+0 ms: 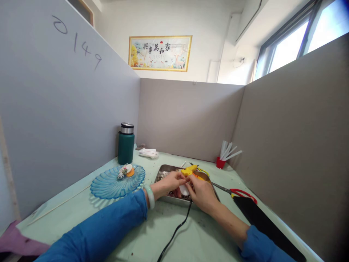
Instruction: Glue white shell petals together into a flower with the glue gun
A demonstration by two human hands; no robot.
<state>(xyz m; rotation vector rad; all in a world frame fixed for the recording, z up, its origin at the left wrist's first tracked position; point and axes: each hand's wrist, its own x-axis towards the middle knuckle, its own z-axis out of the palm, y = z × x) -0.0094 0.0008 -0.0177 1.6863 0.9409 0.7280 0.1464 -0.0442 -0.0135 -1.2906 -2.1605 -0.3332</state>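
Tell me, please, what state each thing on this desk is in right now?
Green flask: upright, lid on.
Blue glass plate: flat, holding a few shells.
Metal tray: flat, filled with small pieces.
Yellow glue gun: over the tray, cord attached.
Red scissors: lying flat.
Red cup: upright, holding white sticks.
Left hand and right hand: pinching a white piece.

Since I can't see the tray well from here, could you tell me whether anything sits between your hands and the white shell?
Nothing visible does: the left hand and the right hand both already touch the white shell over the tray, with the glue gun just behind.
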